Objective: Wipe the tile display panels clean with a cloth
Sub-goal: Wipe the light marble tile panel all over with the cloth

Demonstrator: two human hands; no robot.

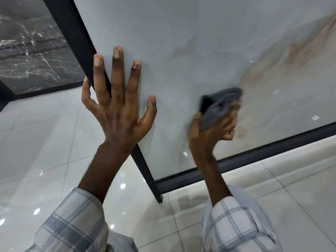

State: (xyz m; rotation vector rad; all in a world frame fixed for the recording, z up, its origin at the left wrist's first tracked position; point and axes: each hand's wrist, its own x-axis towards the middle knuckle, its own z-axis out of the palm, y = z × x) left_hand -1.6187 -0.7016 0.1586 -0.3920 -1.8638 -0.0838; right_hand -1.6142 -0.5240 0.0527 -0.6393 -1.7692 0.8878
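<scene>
A large glossy pale-grey tile panel (200,42) with brownish veining at its right fills the upper middle, held in a black metal frame (76,33). My left hand (118,106) lies flat on the panel's left edge, fingers spread straight, the thumb hooked behind the frame. My right hand (212,130) grips a bunched grey cloth (220,104) and holds it against the lower part of the panel; hand and cloth are motion-blurred.
A second framed panel of dark marble with white veins (32,51) stands behind at the upper left. The frame's foot (159,197) stands on a shiny white tiled floor (45,160). A pale skirting runs along the right (291,160).
</scene>
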